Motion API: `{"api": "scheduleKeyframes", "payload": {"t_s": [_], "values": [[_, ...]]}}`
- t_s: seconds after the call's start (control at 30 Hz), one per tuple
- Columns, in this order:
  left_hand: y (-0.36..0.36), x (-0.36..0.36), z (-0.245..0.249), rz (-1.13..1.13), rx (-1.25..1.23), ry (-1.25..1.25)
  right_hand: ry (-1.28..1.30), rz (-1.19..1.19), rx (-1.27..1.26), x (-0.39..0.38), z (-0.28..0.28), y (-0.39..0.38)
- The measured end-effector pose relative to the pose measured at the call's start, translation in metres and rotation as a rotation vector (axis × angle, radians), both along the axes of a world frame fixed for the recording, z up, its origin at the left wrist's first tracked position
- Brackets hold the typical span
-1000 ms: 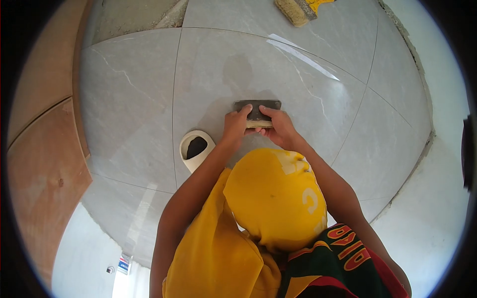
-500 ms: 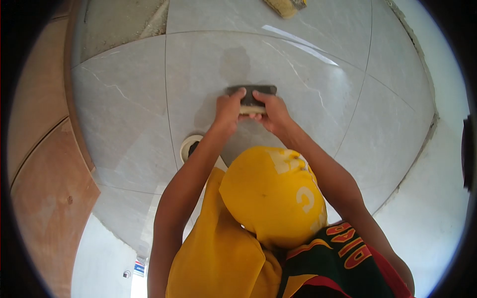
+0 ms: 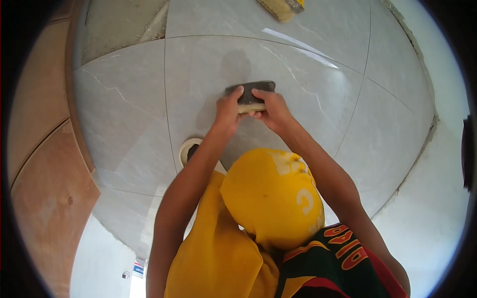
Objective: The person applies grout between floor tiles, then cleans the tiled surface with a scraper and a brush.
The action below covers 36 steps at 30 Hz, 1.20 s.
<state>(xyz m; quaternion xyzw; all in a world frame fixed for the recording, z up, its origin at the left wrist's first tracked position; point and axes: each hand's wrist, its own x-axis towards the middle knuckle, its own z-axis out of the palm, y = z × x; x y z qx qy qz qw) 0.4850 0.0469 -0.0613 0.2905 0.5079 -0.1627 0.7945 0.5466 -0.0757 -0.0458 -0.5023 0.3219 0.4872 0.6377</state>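
Block (image 3: 249, 97) lies clasped between left hand (image 3: 228, 108) and right hand (image 3: 273, 108).

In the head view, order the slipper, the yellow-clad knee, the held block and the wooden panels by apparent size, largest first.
1. Wooden panels
2. Yellow-clad knee
3. Held block and slipper: unsure which is larger, since the slipper is partly hidden.

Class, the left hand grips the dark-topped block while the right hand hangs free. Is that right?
No, the right hand is not free: the head view shows it gripping the dark-topped block too, together with the left hand.
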Motion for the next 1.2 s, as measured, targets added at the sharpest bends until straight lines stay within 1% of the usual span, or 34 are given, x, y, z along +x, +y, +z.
{"api": "scheduleKeyframes", "payload": {"t_s": [0.03,0.07,0.13,0.17,0.2,0.23,0.27,0.3,0.37,0.4,0.43,0.47,0.53,0.57,0.67,0.73,0.83,0.87,0.93,1.03,1.13,1.2], "values": [[-0.01,-0.009,-0.003,0.123,-0.093,-0.025,-0.097,0.092,-0.042,-0.003,0.019,-0.004],[-0.022,-0.02,-0.007,0.171,-0.177,-0.063,-0.195,0.188,-0.084,-0.006,0.032,-0.007],[-0.046,-0.039,0.003,0.271,-0.35,-0.131,-0.713,0.406,-0.293,-0.021,0.043,-0.011],[-0.056,-0.047,0.012,0.189,-0.412,-0.056,-0.968,0.51,-0.397,-0.027,0.045,-0.015],[-0.06,-0.044,0.031,0.108,-0.469,0.012,-1.133,0.632,-0.446,-0.028,0.043,-0.018],[-0.059,-0.04,0.04,0.022,-0.52,0.074,-1.306,0.748,-0.492,-0.025,0.038,-0.02],[-0.062,-0.049,0.025,-0.135,-0.222,-0.224,-1.477,0.86,-0.542,-0.024,0.036,-0.023],[-0.067,-0.067,-0.001,-0.29,0.085,-0.512,-1.536,0.922,-0.506,-0.026,0.036,-0.025],[-0.053,-0.075,-0.003,-0.263,0.055,-0.551,-1.64,1.048,-0.432,-0.036,0.038,-0.03],[-0.031,-0.063,0.019,-0.081,-0.277,-0.302,-1.638,1.06,-0.414,-0.038,0.036,-0.031],[-0.018,-0.055,0.03,0.106,-0.598,-0.044,-1.638,1.072,-0.394,-0.04,0.033,-0.031],[-0.018,-0.05,0.027,0.073,-0.488,-0.042,-1.639,1.086,-0.372,-0.04,0.031,-0.031],[-0.022,-0.045,0.017,0.01,-0.272,-0.029,-1.647,1.215,-0.445,-0.035,0.023,-0.03],[-0.024,-0.044,0.012,0.003,-0.233,-0.023,-1.646,1.279,-0.483,-0.034,0.02,-0.03],[-0.036,-0.045,0.005,-0.023,-0.092,0.034,-1.643,1.365,-0.507,-0.04,0.014,-0.028],[-0.046,-0.045,0.01,-0.035,0.047,0.109,-1.638,1.323,-0.53,-0.047,0.015,-0.026],[-0.052,-0.045,0.006,-0.127,0.305,0.061,-1.7,1.25,-0.53,-0.048,0.008,-0.023],[-0.05,-0.044,0.0,-0.15,0.345,0.057,-1.725,1.229,-0.525,-0.048,0.005,-0.023],[-0.036,-0.029,0.005,-0.201,0.412,0.051,-1.671,1.29,-0.561,-0.036,0.005,-0.007],[-0.031,-0.021,0.003,-0.128,0.37,0.067,-1.634,1.322,-0.582,-0.033,0.008,-0.004],[-0.044,-0.031,0.007,-0.181,0.499,0.126,-1.674,1.273,-0.534,-0.034,0.012,-0.003],[-0.032,-0.022,-0.002,-0.143,0.427,0.098,-1.66,1.264,-0.523,-0.034,0.014,-0.003]]}}
